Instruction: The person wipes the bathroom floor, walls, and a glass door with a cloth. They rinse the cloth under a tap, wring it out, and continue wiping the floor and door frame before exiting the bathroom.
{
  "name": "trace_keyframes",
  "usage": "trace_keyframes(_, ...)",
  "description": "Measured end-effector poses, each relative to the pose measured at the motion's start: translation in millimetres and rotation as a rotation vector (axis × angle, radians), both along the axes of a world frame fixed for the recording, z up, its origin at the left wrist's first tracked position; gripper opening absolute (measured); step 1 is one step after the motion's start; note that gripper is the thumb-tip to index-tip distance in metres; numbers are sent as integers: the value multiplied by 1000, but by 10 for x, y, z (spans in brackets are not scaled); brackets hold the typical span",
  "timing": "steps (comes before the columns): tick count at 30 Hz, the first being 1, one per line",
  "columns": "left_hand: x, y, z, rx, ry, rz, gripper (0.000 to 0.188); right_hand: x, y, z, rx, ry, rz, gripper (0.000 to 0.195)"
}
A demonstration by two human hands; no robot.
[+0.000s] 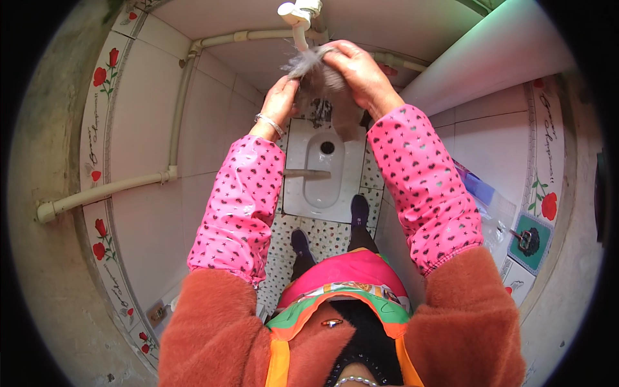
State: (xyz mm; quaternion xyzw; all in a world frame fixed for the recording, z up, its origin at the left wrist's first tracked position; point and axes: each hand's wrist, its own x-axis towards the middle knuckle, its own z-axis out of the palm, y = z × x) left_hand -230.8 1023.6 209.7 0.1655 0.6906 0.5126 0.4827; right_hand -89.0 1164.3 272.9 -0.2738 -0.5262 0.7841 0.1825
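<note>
A wet grey-brown cloth [333,81] hangs blurred between my hands, beneath the spout of a white plastic tap [297,17]. Water splashes off its upper edge. My left hand [278,104], with a silver bracelet at the wrist, pinches the cloth's left edge. Its right upper part is gripped by my right hand [360,75], which is held a little higher. Pink patterned sleeve covers run up both forearms. Below the cloth, a white squat toilet [325,169] is set in the floor, its drain hole showing; the cloth hides part of its far end.
A pale rod-like thing [309,173] juts over the toilet from the left. Cream pipes [176,111] run along the tiled left and back walls. A thick white pipe [488,53] slants across the upper right. Plastic packaging [483,203] and a hook [527,237] are at the right wall.
</note>
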Motion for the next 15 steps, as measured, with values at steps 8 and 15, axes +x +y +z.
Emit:
trace_keyframes(8, 192, -32, -60, 694, -1093, 147, 47, 344, -145, -274, 80, -198, 97, 56)
trace_keyframes(15, 60, -132, -246, 393, -634, 144, 36, 284, -91, -454, -256, 15, -59, 22)
